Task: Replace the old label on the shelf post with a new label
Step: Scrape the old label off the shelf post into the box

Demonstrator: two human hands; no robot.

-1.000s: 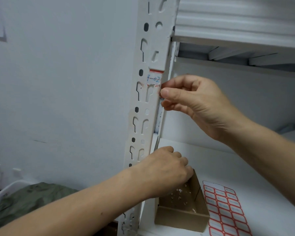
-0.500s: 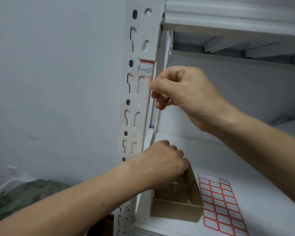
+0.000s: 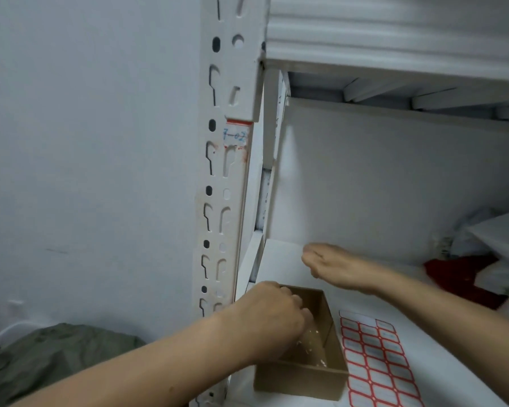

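Label well above left hand curled into box and blurred right hand; grips unclear.

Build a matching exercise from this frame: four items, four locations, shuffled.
Items
1. old label
2. label sheet
3. cardboard box
4. red cloth

Locations
A. flat on the shelf, right of the cardboard box
B. partly under the left hand
C. far right of the shelf
D. stuck on the shelf post

Pairs: 1-D, 2-A, 3-B, 4-C
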